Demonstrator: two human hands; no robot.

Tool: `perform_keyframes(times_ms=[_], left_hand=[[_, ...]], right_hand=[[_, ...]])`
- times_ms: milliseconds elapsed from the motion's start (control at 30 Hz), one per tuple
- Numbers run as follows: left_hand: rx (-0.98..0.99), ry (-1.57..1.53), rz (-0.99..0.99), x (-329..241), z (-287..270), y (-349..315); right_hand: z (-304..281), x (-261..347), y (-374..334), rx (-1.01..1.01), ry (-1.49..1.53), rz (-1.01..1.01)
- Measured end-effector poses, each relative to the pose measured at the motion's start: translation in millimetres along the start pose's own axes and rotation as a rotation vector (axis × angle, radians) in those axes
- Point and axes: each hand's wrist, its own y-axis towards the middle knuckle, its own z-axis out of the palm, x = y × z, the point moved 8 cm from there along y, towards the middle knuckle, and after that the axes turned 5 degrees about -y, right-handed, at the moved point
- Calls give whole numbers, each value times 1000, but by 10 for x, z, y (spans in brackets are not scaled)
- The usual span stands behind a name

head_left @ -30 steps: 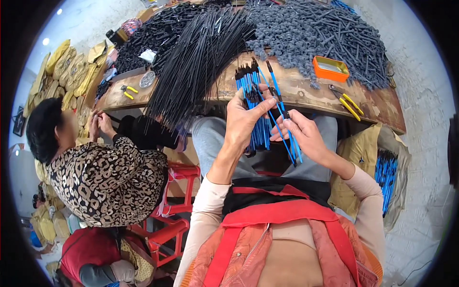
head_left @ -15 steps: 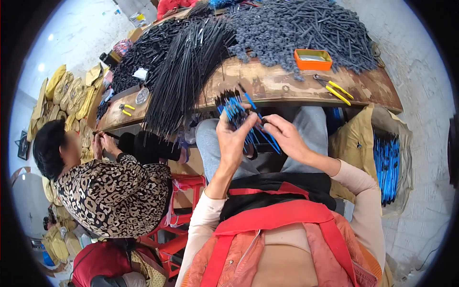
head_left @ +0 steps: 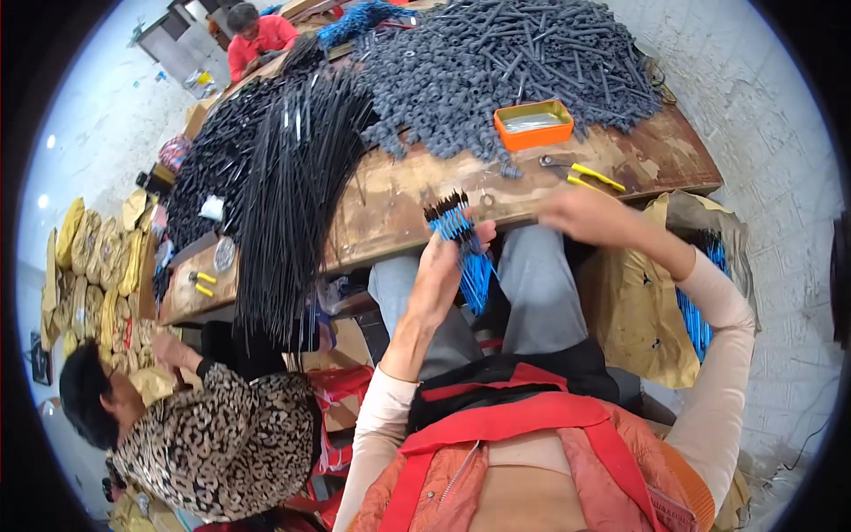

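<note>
My left hand (head_left: pixel 436 270) is closed around a bundle of thin blue rods with black tips (head_left: pixel 477 279). The bundle stands over my lap at the table's near edge, its black ends up and its blue ends fanning downward. My right hand (head_left: pixel 585 217) is apart from the bundle, at the table edge just below the yellow-handled pliers (head_left: pixel 598 177). Motion smears its fingers, so whether anything is in them cannot be made out. Past the pliers sits an orange tin (head_left: pixel 534 136) with thin silvery pieces inside.
Grey plastic parts (head_left: pixel 514 62) are heaped on the wooden table (head_left: pixel 656 160). Long black rods (head_left: pixel 288 195) overhang its near edge. Right of my legs, a brown sack (head_left: pixel 643 310) holds more blue rods (head_left: pixel 694 319). A co-worker (head_left: pixel 213 434) sits at left; another (head_left: pixel 257 40) is at the far end.
My right hand has left the bundle and moved right and up to beside the pliers. My left hand still holds the blue rods. The whole view has shifted.
</note>
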Motion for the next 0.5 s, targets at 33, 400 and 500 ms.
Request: perform_keyframes(times_ms=[33,400,500], left_hand=[[13,-7,-20,-32,-1,78],[-153,330,12,-3,-75,199],[-126,340,-43,-22,56,160]], right_hand=[[-238,-230,37,-336,32,-16],[-507,-1745,1182,-195,-154,179],[-499,-1731,1202,-211,-163,92]])
